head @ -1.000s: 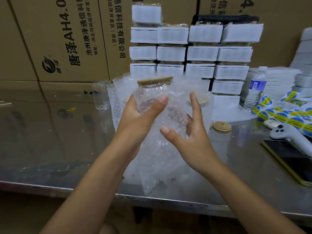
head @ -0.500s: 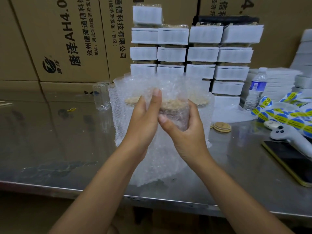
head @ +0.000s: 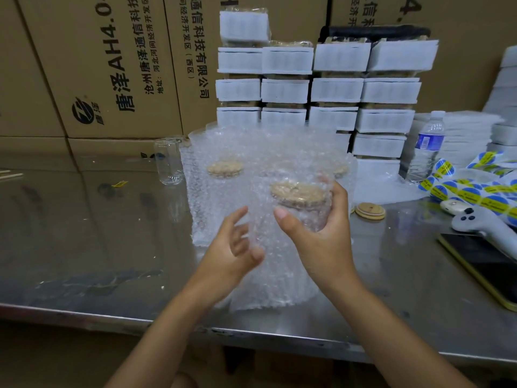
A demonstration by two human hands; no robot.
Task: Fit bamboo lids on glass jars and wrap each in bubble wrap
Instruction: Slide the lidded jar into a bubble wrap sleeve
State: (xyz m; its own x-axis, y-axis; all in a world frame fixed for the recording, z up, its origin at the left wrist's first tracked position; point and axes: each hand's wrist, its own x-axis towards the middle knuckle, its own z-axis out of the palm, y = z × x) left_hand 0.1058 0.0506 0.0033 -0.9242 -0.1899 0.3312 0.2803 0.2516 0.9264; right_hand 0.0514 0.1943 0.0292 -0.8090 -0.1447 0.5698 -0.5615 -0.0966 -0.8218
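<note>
Centre frame: right hand [head: 321, 236] gripped lidded glass jar [head: 303, 205] through bubble wrap [head: 279, 270].
Left of it: left hand [head: 232, 247] hovered, fingers loosely spread.
Upper left: empty jar [head: 168, 161] stood on steel table [head: 92, 247].

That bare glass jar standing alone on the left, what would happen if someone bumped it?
The bare glass jar stands upright, taller than wide, so it would probably tip; being round, it would then likely roll. The steel table looks smooth, so a low push might just slide it. Glass: probably fragile.
</note>
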